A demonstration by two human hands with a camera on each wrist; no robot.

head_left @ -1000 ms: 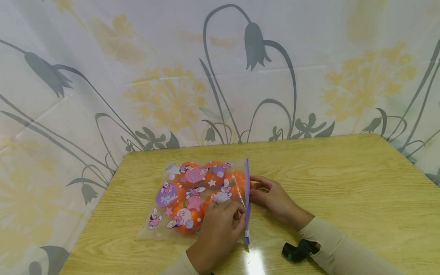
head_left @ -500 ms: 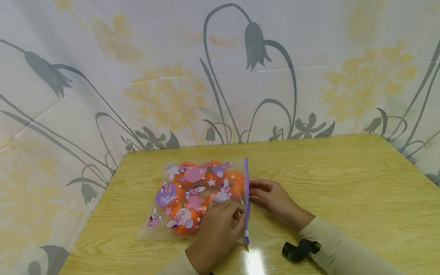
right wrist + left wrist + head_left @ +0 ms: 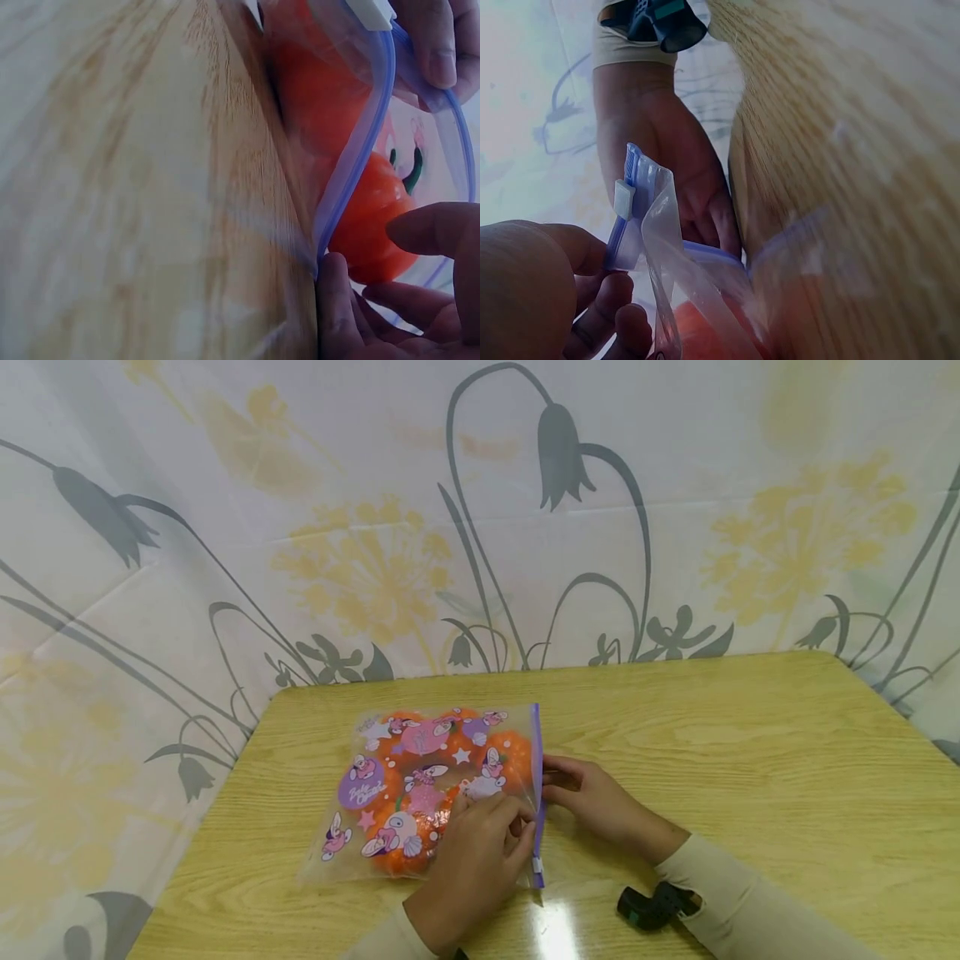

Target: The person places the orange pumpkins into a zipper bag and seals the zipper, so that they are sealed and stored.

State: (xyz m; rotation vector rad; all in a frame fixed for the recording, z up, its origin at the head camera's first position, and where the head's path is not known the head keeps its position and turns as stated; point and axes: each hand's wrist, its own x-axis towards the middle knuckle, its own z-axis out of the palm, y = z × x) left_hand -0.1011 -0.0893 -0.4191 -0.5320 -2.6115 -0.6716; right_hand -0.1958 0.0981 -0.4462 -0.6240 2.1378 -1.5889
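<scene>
A clear slider zip bag (image 3: 352,827) with pink and purple cartoon prints lies on the table, its purple zip edge (image 3: 537,752) facing right. Several small orange pumpkins (image 3: 405,864) are inside, one pumpkin (image 3: 375,217) with a green stem right at the mouth. My left hand (image 3: 480,852) pinches the upper lip of the bag near the white slider (image 3: 624,199), holding the mouth apart. My right hand (image 3: 596,797) is at the opening, thumb and fingers spread around the near pumpkin, fingertips low by the bottom lip. The head view hides those fingertips behind the zip edge.
The wood-grain table (image 3: 750,760) extends to the right of the bag. A flower-patterned cloth (image 3: 360,527) hangs behind the table's back edge. A black wrist camera (image 3: 652,906) sits on the right forearm, close over the table.
The orange pumpkin seen by my right fingers a second ago has gone left past the zip edge, into the bag. My right hand has shifted slightly; my left hand keeps its hold.
</scene>
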